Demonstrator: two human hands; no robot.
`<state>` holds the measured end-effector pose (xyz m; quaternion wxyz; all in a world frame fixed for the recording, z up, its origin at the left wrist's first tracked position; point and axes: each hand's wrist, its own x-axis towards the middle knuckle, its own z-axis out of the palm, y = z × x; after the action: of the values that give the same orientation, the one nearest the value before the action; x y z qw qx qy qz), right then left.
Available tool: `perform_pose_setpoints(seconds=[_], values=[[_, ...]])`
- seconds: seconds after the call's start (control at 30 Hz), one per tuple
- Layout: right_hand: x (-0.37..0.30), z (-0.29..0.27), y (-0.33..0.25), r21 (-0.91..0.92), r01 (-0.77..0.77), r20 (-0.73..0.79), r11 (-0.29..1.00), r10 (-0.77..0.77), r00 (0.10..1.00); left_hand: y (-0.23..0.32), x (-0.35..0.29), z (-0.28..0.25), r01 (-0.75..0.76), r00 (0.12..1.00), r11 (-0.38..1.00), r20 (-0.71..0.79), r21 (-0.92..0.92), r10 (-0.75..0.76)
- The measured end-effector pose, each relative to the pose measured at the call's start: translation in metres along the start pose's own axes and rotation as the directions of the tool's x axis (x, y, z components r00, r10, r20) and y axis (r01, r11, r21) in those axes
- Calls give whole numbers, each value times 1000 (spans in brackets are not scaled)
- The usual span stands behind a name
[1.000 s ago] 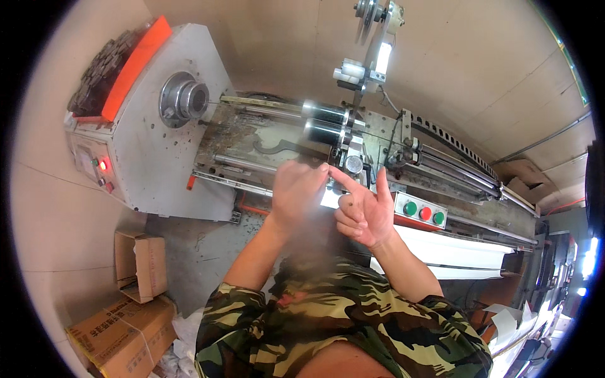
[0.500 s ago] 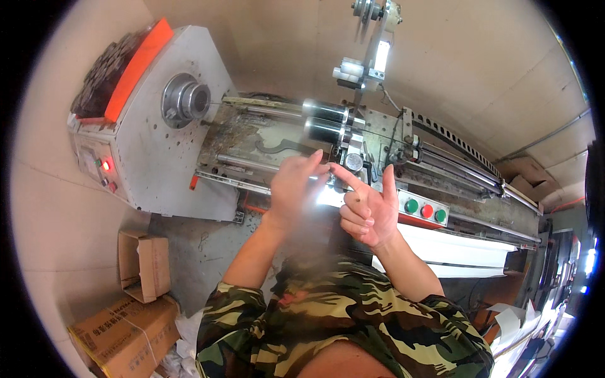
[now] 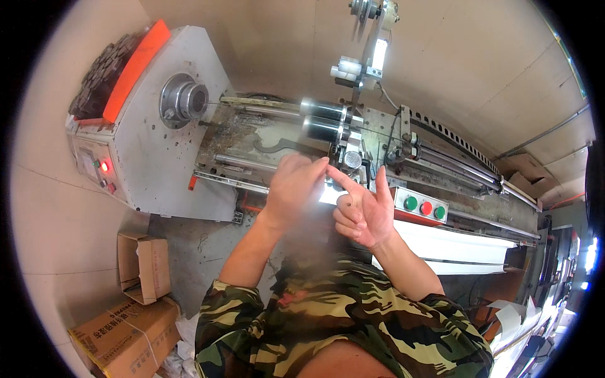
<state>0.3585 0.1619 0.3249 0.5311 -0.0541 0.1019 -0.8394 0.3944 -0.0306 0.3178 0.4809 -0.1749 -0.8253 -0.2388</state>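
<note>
Both my hands are raised in front of the machine bed, meeting at their fingertips. My left hand point(image 3: 293, 183) is closed, its thumb laid against the curled index finger beside the tip of my right index finger. Blur covers its lower fingers, and anything in its pinch is hidden. My right hand point(image 3: 367, 213) is turned palm toward me, holding nothing. Its index finger reaches left and its thumb points up, while the other fingers curl in. Just beyond the hands are a round dial gauge point(image 3: 352, 160) and two shiny dark cylinders point(image 3: 320, 129) on the carriage.
On the left stands a grey headstock housing point(image 3: 142, 135) with a round chuck point(image 3: 189, 101). A hook-shaped spanner point(image 3: 277, 145) lies on the bed. Right of my hands is a button box point(image 3: 421, 206) with green and red buttons. Cardboard boxes point(image 3: 132, 334) stand at lower left.
My left thumb has come down from its raised position and closed against the fingers, near my right index fingertip. The right hand has shifted slightly left and keeps its shape.
</note>
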Motion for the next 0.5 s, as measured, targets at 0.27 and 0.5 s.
perform_pose_setpoints(seconds=[0.27,0.5], values=[[-1,12,1,149,40,-53,988,-33,998,4,-14,6,358,930,911,-6,-205,-367],[-1,5,-6,154,76,-5,985,-76,997,-14,-28,9,620,756,651,112,-439,-645]])
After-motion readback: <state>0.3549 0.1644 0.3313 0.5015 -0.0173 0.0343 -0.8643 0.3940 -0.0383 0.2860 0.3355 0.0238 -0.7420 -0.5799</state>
